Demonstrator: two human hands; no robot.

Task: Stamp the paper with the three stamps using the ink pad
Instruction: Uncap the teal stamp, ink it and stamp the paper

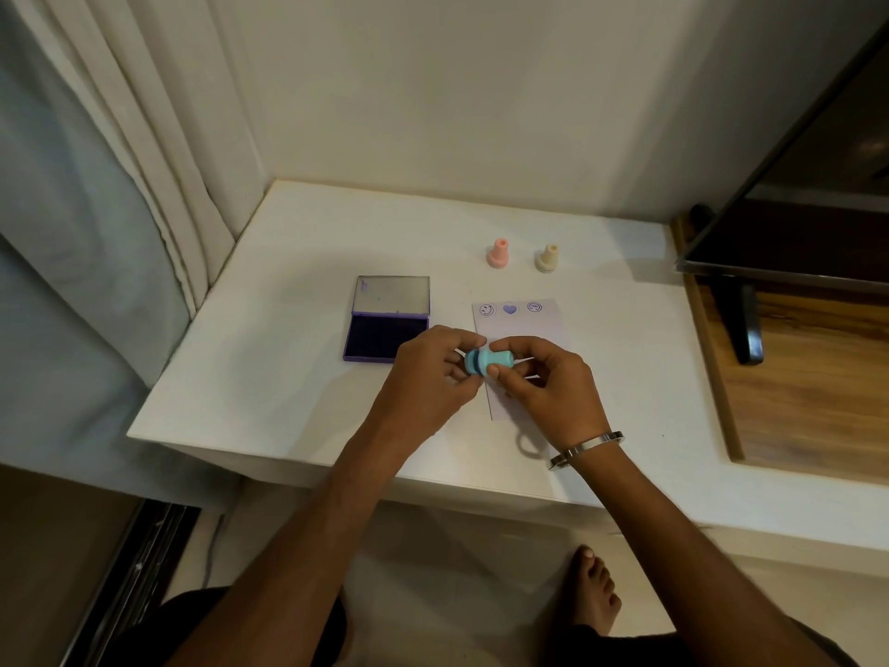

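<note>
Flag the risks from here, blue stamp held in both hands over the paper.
1. The blue stamp lies sideways between left hand and right hand; its face could ink the fingers.
2. It hangs above the paper, so a slip could smudge the three prints.
3. The ink pad sits open by the left hand.

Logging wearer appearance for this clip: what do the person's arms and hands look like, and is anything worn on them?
Both forearms are bare, with no sleeves or gloves in view. The right hand has a plain silver metal bangle at the wrist. The left hand shows no ring, watch or band from this view.
</note>
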